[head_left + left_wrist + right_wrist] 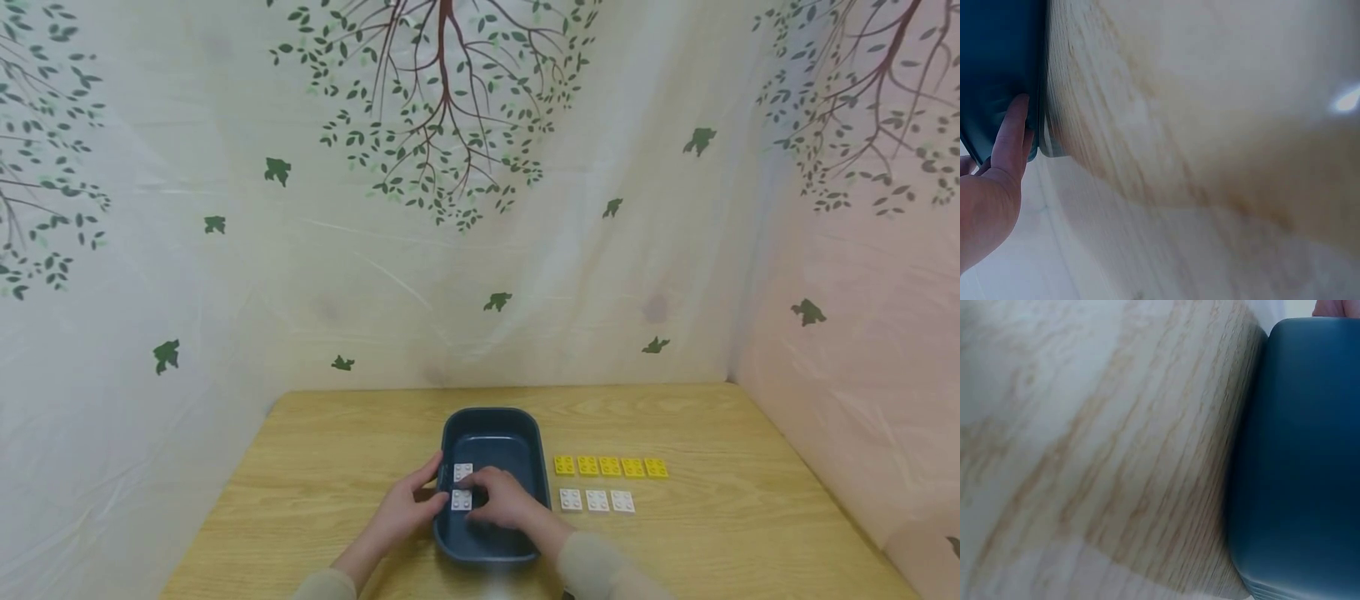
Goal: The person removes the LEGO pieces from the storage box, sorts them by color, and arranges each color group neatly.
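Note:
A dark blue rectangular bin [491, 554] stands on the wooden table. Inside it, along the left wall, lie two white building blocks: a far one [462, 471] and a near one [461, 500]. My right hand [501, 498] reaches in over the right wall and pinches the near white block, forefinger at its far edge and thumb toward its near side. My left hand [405, 508] rests against the bin's left outer wall. In the left wrist view, its fingers [1011, 134] lie straight along that wall. The right wrist view shows mostly the bin's outside [1300, 462].
Right of the bin, a row of several yellow building blocks [611, 466] lies on the table [712, 533]. Three white blocks [597, 500] form a row nearer to me. A leaf-patterned curtain [420, 317] hangs behind the table and along both sides.

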